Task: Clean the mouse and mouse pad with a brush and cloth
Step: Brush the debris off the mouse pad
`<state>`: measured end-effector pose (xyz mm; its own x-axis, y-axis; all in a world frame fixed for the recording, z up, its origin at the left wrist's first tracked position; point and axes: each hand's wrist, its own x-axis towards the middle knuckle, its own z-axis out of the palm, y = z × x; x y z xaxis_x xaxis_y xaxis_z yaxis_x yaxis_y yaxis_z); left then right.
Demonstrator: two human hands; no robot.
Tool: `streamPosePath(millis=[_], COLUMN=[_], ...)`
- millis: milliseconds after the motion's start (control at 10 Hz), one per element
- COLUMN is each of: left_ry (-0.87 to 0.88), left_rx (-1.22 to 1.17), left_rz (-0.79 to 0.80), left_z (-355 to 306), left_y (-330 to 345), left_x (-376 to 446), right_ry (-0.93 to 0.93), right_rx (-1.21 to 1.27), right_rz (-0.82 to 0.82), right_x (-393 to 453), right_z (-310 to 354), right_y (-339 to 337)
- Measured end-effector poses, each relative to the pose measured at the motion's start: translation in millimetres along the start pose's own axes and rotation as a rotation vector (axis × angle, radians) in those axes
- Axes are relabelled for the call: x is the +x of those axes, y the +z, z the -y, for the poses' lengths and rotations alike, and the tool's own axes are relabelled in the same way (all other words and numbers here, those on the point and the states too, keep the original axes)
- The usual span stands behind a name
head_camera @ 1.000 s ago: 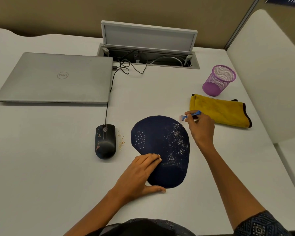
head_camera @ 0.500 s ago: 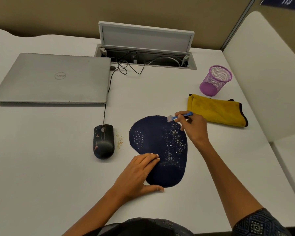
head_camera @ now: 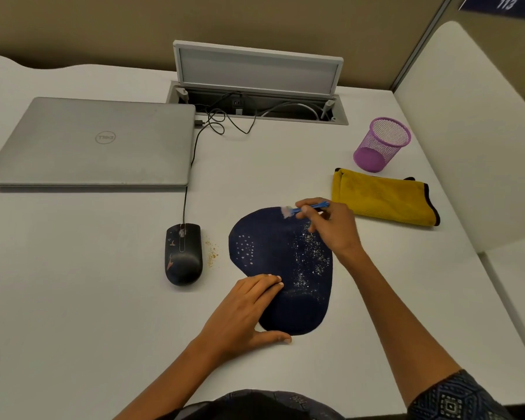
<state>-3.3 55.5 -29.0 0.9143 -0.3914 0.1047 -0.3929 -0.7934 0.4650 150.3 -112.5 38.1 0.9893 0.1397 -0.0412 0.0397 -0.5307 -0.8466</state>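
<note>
Presently brushing the mouse pad (head_camera: 281, 268), dark blue, centre of frame, pale specks thick on its right half, sparser dots on its left.

Left to right. Upper left: closed silver laptop (head_camera: 94, 140), out of the way. Left of centre: black mouse (head_camera: 183, 254), cable running up toward the cable well (head_camera: 256, 106) at top centre; orange crumbs (head_camera: 212, 253) on the desk (head_camera: 73, 298) just beside the mouse, between it and the pad. Lower centre: left hand (head_camera: 246, 313) flat, fingers straight, pressing the pad's near-left edge, thumb on the desk. Right of centre: right hand (head_camera: 331, 228) pinching the blue brush (head_camera: 305, 209), white bristles at the pad's upper edge. Right: yellow cloth (head_camera: 382, 197), folded, untouched; purple mesh cup (head_camera: 381, 144) above it.

Next, by judgement: sweep down across the speckled right half, keep the pad pinned. Nothing blocking the stroke. Risk of flicking specks toward the cloth. Mouse, crumbs, wiping not yet done.
</note>
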Motion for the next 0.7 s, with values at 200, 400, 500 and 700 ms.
streamPosePath(millis=[200, 400, 500, 700], left_ry=[0.017, 0.021, 0.022, 0.035], left_rx=[0.019, 0.033, 0.034, 0.036], left_rz=[-0.021, -0.034, -0.040, -0.039], left_z=[0, 0, 1, -1], left_y=[-1, 1, 2, 1], left_x=[0, 0, 0, 4], right_ry=[0.074, 0.125, 0.041, 0.135], right_rx=[-0.147, -0.164, -0.009, -0.145], right_rz=[-0.055, -0.199, -0.019, -0.195], right_x=[5, 2, -3, 1], right_z=[-9, -14, -5, -19], right_y=[-6, -22, -7, -19])
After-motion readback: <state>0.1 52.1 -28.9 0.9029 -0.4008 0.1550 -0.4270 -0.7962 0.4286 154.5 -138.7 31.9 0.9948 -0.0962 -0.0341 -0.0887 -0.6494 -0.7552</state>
